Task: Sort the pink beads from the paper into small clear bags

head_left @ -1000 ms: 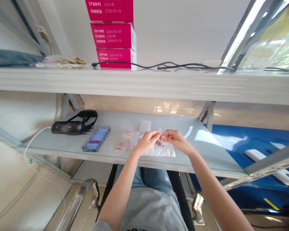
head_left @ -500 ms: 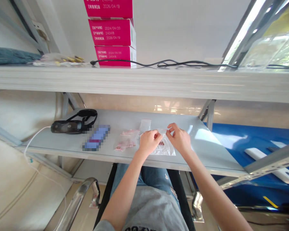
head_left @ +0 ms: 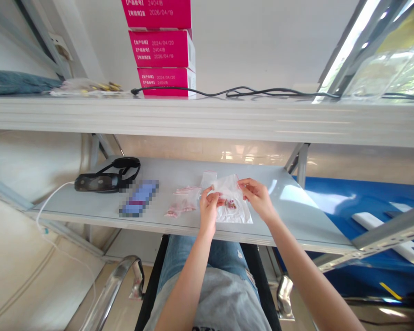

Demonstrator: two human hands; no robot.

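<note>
A clear plastic zip bag (head_left: 239,211) with small reddish pieces inside lies on the grey table between my hands. My left hand (head_left: 209,207) pinches the bag at its left side, fingers curled over the plastic. At the top right corner, my right hand (head_left: 257,195) grips the bag's edge between thumb and fingers. Left of them rest several small clear bags (head_left: 184,202) with pinkish-red edges and contents. Another clear bag (head_left: 209,176) lies flat just behind my left hand.
Farther left are a blurred-out phone (head_left: 139,197) and a black headset (head_left: 105,179) with a white cable. Above the table runs a shelf edge (head_left: 207,115), carrying pink boxes (head_left: 162,48) and a black cable (head_left: 255,92). A metal post (head_left: 393,225) stands at the right.
My left hand has turned and shifted slightly left, away from the bag's top edge. More of the bag and its contents now shows. My right hand stays at the top right corner.
</note>
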